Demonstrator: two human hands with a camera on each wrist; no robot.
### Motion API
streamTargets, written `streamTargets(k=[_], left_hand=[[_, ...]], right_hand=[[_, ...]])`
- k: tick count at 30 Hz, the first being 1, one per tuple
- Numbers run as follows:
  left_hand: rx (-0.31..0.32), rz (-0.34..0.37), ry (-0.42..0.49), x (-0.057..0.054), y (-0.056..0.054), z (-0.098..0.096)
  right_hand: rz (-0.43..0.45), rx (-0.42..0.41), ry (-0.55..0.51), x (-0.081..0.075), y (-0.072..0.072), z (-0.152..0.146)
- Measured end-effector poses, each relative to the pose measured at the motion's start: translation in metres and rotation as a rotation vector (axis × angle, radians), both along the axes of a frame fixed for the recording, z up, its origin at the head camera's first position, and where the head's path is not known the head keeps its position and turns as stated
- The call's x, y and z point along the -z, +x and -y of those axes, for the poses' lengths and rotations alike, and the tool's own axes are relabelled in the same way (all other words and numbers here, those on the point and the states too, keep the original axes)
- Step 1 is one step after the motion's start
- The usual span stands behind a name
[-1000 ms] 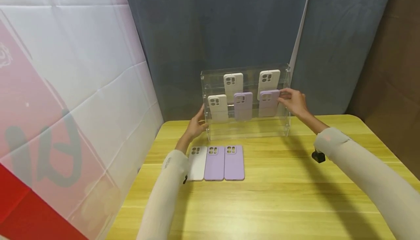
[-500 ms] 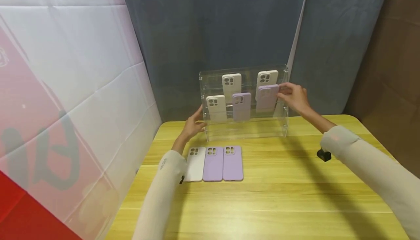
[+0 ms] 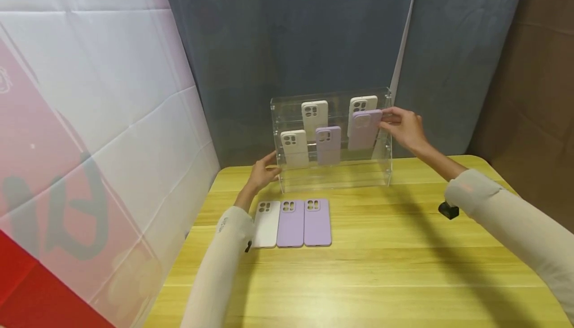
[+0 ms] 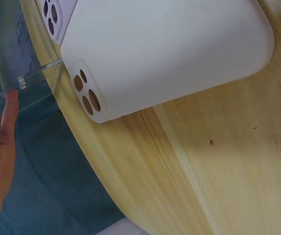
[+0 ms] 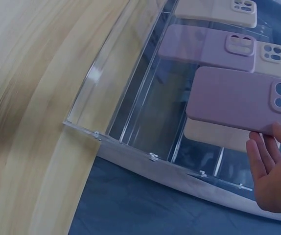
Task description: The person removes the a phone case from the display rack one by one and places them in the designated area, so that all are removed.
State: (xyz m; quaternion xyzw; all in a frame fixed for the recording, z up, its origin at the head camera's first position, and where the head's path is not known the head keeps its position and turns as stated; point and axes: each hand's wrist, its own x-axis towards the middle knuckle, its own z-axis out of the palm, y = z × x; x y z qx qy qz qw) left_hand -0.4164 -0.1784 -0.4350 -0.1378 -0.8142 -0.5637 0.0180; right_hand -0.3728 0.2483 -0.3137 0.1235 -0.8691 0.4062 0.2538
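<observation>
We are pinching the upper lilac case [image 3: 365, 131], long axis nearly upright before the clear rack [image 3: 332, 174], in our nearer right hand [image 3: 404, 128], our left hand [image 3: 261, 173] touching the rack's opposite side, fingers extended.

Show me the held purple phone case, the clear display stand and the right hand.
Held purple phone case [image 5: 231, 99]: right wrist view, on its plain back.
Clear display stand [image 3: 336, 180]: head view, on its bare lower front.
Right hand [image 3: 404, 127]: head view, on the back of the hand.
</observation>
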Motion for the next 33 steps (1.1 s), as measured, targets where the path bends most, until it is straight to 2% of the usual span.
streamTargets(k=[8,13,20,26,29,33], left_hand=[[-0.006,-0.005,-0.004,0.001,0.0,0.005],[-0.008,-0.008,-0.019,0.002,-0.001,0.005],[-0.028,0.002,-0.032,0.001,-0.002,0.006],[-0.008,-0.012,-0.024,0.0,0.0,0.008],[0.017,0.008,0.006,0.0,0.002,0.009],[0.017,0.018,-0.005,-0.001,0.002,0.009]], right_hand=[[0.058,-0.03,0.027,0.001,0.007,0.002],[0.097,-0.059,0.021,0.01,0.011,0.002],[0.102,-0.085,0.015,0.024,0.014,0.003],[0.113,-0.087,0.04,0.034,0.015,0.006],[0.127,-0.085,0.043,0.039,0.014,0.008],[0.144,-0.098,0.046,0.043,0.015,0.009]])
